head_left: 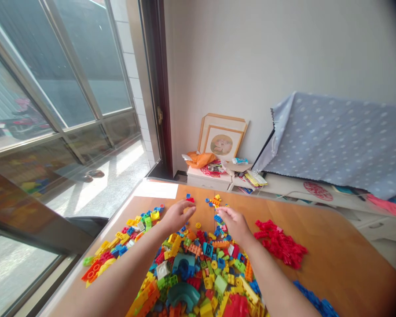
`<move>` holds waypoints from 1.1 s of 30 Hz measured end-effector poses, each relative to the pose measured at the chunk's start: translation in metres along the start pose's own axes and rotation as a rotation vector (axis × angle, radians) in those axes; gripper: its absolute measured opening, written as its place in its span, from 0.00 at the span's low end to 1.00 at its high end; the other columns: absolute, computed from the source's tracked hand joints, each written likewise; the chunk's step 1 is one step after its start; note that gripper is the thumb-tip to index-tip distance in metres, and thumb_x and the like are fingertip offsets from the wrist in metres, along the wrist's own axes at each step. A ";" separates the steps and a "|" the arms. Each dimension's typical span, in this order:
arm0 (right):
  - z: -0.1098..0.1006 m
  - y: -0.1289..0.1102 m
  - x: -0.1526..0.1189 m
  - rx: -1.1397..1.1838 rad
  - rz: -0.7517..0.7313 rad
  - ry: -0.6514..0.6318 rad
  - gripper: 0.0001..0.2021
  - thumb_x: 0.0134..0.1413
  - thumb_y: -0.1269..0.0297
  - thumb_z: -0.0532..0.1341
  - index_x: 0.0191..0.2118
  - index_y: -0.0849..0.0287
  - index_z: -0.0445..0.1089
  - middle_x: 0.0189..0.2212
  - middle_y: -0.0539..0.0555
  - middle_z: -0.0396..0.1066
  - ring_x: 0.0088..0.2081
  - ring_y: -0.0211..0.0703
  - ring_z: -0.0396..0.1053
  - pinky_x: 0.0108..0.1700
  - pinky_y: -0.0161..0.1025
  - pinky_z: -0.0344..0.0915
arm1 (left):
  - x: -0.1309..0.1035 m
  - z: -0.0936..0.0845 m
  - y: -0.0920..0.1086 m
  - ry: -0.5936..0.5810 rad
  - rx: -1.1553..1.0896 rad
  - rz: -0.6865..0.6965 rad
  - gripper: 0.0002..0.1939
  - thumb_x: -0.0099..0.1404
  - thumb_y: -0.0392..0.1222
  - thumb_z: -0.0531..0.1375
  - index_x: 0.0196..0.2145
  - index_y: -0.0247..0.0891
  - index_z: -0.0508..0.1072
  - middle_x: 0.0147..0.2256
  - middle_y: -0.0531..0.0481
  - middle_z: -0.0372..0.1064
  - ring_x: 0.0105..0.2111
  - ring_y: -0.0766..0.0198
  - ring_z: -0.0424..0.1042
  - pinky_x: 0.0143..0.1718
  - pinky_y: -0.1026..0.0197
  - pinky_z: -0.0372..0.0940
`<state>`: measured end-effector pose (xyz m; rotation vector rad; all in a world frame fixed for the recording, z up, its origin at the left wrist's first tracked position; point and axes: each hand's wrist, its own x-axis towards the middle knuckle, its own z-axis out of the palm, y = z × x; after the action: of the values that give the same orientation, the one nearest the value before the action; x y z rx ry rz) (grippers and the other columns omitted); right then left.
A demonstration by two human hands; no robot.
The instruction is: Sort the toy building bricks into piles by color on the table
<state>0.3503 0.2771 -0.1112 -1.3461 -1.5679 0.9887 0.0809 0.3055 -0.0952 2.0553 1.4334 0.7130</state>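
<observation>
My left hand (pixel 178 215) hovers over the far part of the table, its thumb a little apart from the fingers and nothing visible between them. Just beyond its fingertips lie a red toy brick (pixel 190 200) and a blue one. My right hand (pixel 235 223) is closed in a pinch beside a small cluster of orange and yellow bricks (pixel 215 201); whatever sits in its fingertips is too small to make out. Between my forearms spreads a large heap of mixed building bricks (pixel 203 268), including a teal arch piece (pixel 184 294). My forearms hide parts of it.
A row of mixed bricks (pixel 122 237) runs along the table's left side. To the right are a pile of red bricks (pixel 280 243) and some blue bricks (pixel 317 304). White paper (pixel 156 189) lies at the far left edge. Behind stand cabinets with framed pictures (pixel 222 138).
</observation>
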 end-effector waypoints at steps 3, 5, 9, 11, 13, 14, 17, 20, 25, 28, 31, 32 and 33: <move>-0.010 0.019 0.045 -0.052 -0.024 0.085 0.22 0.65 0.47 0.55 0.50 0.57 0.76 0.48 0.58 0.79 0.51 0.52 0.75 0.55 0.48 0.70 | 0.036 0.005 -0.020 0.067 0.092 -0.039 0.23 0.73 0.56 0.50 0.52 0.42 0.76 0.53 0.45 0.73 0.54 0.57 0.72 0.58 0.58 0.65; -0.012 0.026 0.071 -0.230 -0.063 0.086 0.22 0.66 0.49 0.53 0.52 0.56 0.76 0.50 0.58 0.78 0.53 0.50 0.73 0.58 0.49 0.67 | 0.054 0.010 -0.030 0.086 0.137 -0.066 0.24 0.73 0.56 0.51 0.56 0.41 0.74 0.57 0.43 0.70 0.58 0.54 0.69 0.61 0.54 0.62; -0.006 0.034 0.103 -0.469 -0.099 0.005 0.19 0.63 0.52 0.57 0.53 0.52 0.77 0.58 0.56 0.72 0.60 0.49 0.67 0.67 0.50 0.55 | 0.079 0.031 -0.045 0.024 0.205 -0.110 0.26 0.72 0.56 0.52 0.60 0.41 0.71 0.61 0.40 0.66 0.62 0.49 0.64 0.65 0.47 0.57; -0.001 0.038 0.109 -0.584 -0.054 -0.100 0.20 0.62 0.50 0.59 0.55 0.49 0.76 0.63 0.56 0.67 0.63 0.51 0.63 0.69 0.53 0.50 | 0.085 0.045 -0.046 -0.033 0.233 -0.120 0.27 0.72 0.56 0.52 0.61 0.42 0.70 0.62 0.39 0.66 0.64 0.46 0.61 0.65 0.43 0.56; 0.004 0.043 0.108 -0.691 -0.015 -0.210 0.21 0.63 0.48 0.59 0.58 0.46 0.74 0.66 0.55 0.63 0.66 0.52 0.60 0.69 0.55 0.48 | 0.088 0.058 -0.043 -0.083 0.257 -0.109 0.26 0.71 0.55 0.53 0.62 0.46 0.69 0.63 0.40 0.65 0.67 0.42 0.57 0.65 0.37 0.53; 0.006 0.045 0.106 -0.720 -0.013 -0.244 0.22 0.63 0.48 0.59 0.59 0.44 0.73 0.66 0.55 0.63 0.66 0.53 0.58 0.69 0.55 0.48 | 0.087 0.064 -0.040 -0.106 0.265 -0.091 0.25 0.70 0.54 0.54 0.61 0.49 0.69 0.63 0.42 0.65 0.67 0.42 0.55 0.65 0.35 0.51; 0.011 0.051 0.090 -0.752 -0.054 -0.263 0.20 0.63 0.51 0.59 0.59 0.44 0.73 0.65 0.54 0.65 0.66 0.52 0.58 0.68 0.53 0.50 | 0.077 0.076 -0.024 -0.172 0.270 0.002 0.21 0.69 0.52 0.57 0.58 0.54 0.72 0.61 0.47 0.67 0.65 0.44 0.58 0.66 0.36 0.51; 0.013 0.053 0.065 -0.723 -0.087 -0.237 0.18 0.62 0.56 0.61 0.56 0.47 0.76 0.60 0.55 0.69 0.62 0.50 0.63 0.65 0.48 0.57 | 0.058 0.082 -0.007 -0.219 0.254 0.090 0.19 0.69 0.50 0.57 0.56 0.52 0.73 0.58 0.48 0.70 0.61 0.48 0.63 0.64 0.43 0.55; 0.010 0.037 0.013 -0.670 -0.109 -0.259 0.14 0.65 0.60 0.58 0.50 0.50 0.78 0.55 0.55 0.72 0.58 0.48 0.67 0.61 0.45 0.61 | 0.021 0.079 0.014 -0.299 0.215 0.184 0.16 0.71 0.50 0.55 0.52 0.48 0.75 0.53 0.46 0.73 0.56 0.51 0.68 0.59 0.49 0.62; 0.010 0.022 -0.015 -0.679 -0.106 -0.296 0.15 0.68 0.60 0.54 0.51 0.52 0.77 0.57 0.57 0.71 0.60 0.48 0.66 0.62 0.45 0.60 | 0.002 0.072 0.022 -0.363 0.191 0.253 0.17 0.73 0.51 0.52 0.49 0.46 0.76 0.49 0.45 0.75 0.52 0.52 0.71 0.57 0.51 0.64; 0.012 0.010 -0.037 -0.709 -0.089 -0.334 0.18 0.70 0.58 0.51 0.54 0.53 0.75 0.60 0.58 0.69 0.62 0.49 0.64 0.64 0.48 0.59 | -0.014 0.064 0.030 -0.398 0.182 0.314 0.16 0.74 0.50 0.51 0.47 0.46 0.77 0.47 0.45 0.76 0.51 0.53 0.72 0.59 0.50 0.63; 0.013 0.007 -0.044 -0.716 -0.080 -0.343 0.19 0.71 0.58 0.50 0.56 0.53 0.74 0.61 0.59 0.68 0.63 0.50 0.64 0.65 0.49 0.58 | -0.019 0.061 0.034 -0.402 0.183 0.334 0.15 0.74 0.49 0.52 0.47 0.47 0.77 0.47 0.45 0.76 0.51 0.53 0.72 0.61 0.49 0.61; 0.014 0.004 -0.050 -0.720 -0.071 -0.350 0.20 0.71 0.57 0.49 0.58 0.53 0.73 0.62 0.59 0.67 0.64 0.51 0.63 0.66 0.50 0.57 | -0.024 0.058 0.037 -0.406 0.188 0.351 0.15 0.74 0.48 0.52 0.48 0.47 0.77 0.47 0.45 0.76 0.52 0.53 0.72 0.63 0.49 0.60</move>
<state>0.3432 0.2275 -0.1244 -1.6225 -2.3664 0.6507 0.1385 0.2648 -0.1144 2.4561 0.9523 0.2674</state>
